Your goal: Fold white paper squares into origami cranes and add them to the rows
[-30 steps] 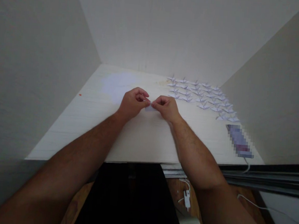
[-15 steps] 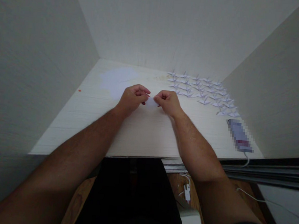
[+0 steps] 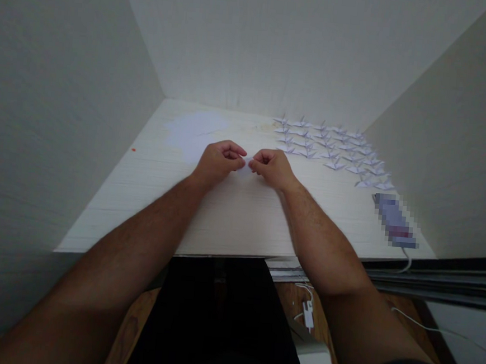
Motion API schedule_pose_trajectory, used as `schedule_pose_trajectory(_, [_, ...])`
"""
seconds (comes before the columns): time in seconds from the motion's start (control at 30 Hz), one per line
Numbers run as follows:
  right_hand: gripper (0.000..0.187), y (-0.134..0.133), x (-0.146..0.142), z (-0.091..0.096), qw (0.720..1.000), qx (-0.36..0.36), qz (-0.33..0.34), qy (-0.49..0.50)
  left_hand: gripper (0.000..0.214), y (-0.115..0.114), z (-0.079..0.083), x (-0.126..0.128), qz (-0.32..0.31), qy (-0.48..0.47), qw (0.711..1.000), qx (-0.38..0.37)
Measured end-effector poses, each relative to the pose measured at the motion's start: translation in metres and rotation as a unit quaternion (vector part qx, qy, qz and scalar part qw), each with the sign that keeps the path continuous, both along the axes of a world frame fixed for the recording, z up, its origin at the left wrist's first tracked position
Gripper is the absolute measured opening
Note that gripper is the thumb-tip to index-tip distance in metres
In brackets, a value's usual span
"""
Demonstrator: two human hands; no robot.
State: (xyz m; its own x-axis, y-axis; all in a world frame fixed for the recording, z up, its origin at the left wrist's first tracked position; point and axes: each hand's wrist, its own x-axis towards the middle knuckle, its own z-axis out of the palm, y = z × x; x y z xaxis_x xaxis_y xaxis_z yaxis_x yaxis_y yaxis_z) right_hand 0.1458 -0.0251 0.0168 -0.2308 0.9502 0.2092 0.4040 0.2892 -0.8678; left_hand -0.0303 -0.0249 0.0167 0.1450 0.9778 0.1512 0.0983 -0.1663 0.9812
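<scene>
Between my two hands, just above the white table [image 3: 240,221], is a small piece of white paper [image 3: 244,167]. My left hand [image 3: 220,160] pinches its left side between thumb and fingers. On the right side, my right hand [image 3: 271,166] grips it with thumb and forefinger, the other fingers curled in. Most of the paper is covered by my fingertips, so its folds cannot be made out. White paper sheets [image 3: 197,128] lie spread behind my left hand. Beyond my right hand stand several folded paper cranes [image 3: 306,152] in rows.
A phone [image 3: 395,221], blurred out, lies near the table's right edge with a cable [image 3: 407,262] running off it. A small orange speck [image 3: 133,150] is at the left. Walls enclose the table at the back and both sides. A white adapter [image 3: 308,314] is below.
My fingertips have come slightly closer together, and less of the paper shows between them. The whole view has shifted a little; the cranes, sheets and phone stay in place.
</scene>
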Motion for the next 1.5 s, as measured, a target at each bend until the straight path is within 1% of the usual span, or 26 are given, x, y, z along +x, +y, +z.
schedule_pose_trajectory(0.07, [0.017, 0.0, -0.0007, -0.0004, 1.0, 0.004, -0.001, -0.002, 0.024, -0.0001, -0.0003, -0.0003, -0.011, 0.002, 1.0, -0.016])
schedule_pose_trajectory(0.13, [0.017, 0.0001, -0.0018, -0.0006, 1.0, -0.001, -0.002, 0.029, 0.026, 0.0009, -0.0011, -0.0007, -0.01, -0.019, 0.999, -0.039])
schedule_pose_trajectory(0.2, [0.016, 0.0008, -0.0026, -0.0013, 0.996, -0.001, 0.005, 0.091, 0.027, 0.0024, -0.0016, -0.0011, 0.012, -0.063, 0.996, -0.066])
schedule_pose_trajectory(0.3, [0.029, 0.002, -0.0023, -0.0032, 0.985, 0.014, 0.046, 0.164, 0.031, 0.0034, -0.0004, -0.0014, 0.047, -0.131, 0.985, -0.105])
schedule_pose_trajectory(0.37, [0.028, 0.0018, -0.0021, -0.0042, 0.983, 0.019, 0.078, 0.163, 0.032, 0.0026, 0.0014, -0.001, 0.056, -0.155, 0.979, -0.122])
schedule_pose_trajectory(0.43, [0.023, 0.0007, -0.0024, -0.0044, 0.987, 0.02, 0.09, 0.13, 0.033, 0.0012, 0.0031, -0.0002, 0.056, -0.159, 0.977, -0.131])
schedule_pose_trajectory(0.53, [0.016, -0.0007, -0.0031, -0.0043, 0.992, 0.03, 0.078, 0.096, 0.032, -0.0005, 0.0045, 0.0015, 0.054, -0.167, 0.975, -0.133])
schedule_pose_trajectory(0.63, [0.013, 0.0004, -0.0026, -0.0053, 0.992, 0.052, 0.065, 0.097, 0.031, -0.0006, 0.0048, 0.0022, 0.043, -0.187, 0.971, -0.14])
schedule_pose_trajectory(0.7, [0.012, 0.002, -0.0018, -0.0067, 0.992, 0.049, 0.066, 0.099, 0.03, -0.0003, 0.005, 0.002, 0.031, -0.195, 0.969, -0.15])
schedule_pose_trajectory(0.8, [0.013, 0.0037, -0.0011, -0.008, 0.992, 0.025, 0.069, 0.1, 0.026, -0.0006, 0.0056, 0.0014, 0.008, -0.184, 0.97, -0.16])
schedule_pose_trajectory(0.9, [0.015, 0.004, -0.0008, -0.0074, 0.993, 0.009, 0.06, 0.098, 0.023, -0.002, 0.0063, 0.0013, -0.018, -0.149, 0.976, -0.157])
schedule_pose_trajectory(0.97, [0.015, 0.0035, -0.0004, -0.006, 0.994, 0.006, 0.058, 0.089, 0.024, -0.0027, 0.0064, 0.0016, -0.026, -0.121, 0.981, -0.152])
schedule_pose_trajectory(1.1, [0.015, 0.0018, 0.0002, -0.0031, 0.997, 0.011, 0.05, 0.056, 0.025, -0.0027, 0.005, 0.0017, -0.022, -0.083, 0.986, -0.144])
schedule_pose_trajectory(1.2, [0.015, 0.0007, -0.0004, -0.0021, 0.999, 0.004, 0.029, 0.044, 0.029, -0.0023, 0.0031, 0.0013, -0.023, -0.08, 0.986, -0.146])
schedule_pose_trajectory(1.33, [0.015, 0.0009, -0.0019, -0.0033, 0.998, -0.012, 0.017, 0.064, 0.031, -0.0029, 0.0013, 0.0018, -0.021, -0.067, 0.987, -0.144])
schedule_pose_trajectory(1.5, [0.014, 0.0032, -0.003, -0.0064, 0.996, -0.015, 0.02, 0.082, 0.026, -0.0043, 0.0026, 0.0035, -0.022, -0.039, 0.992, -0.12])
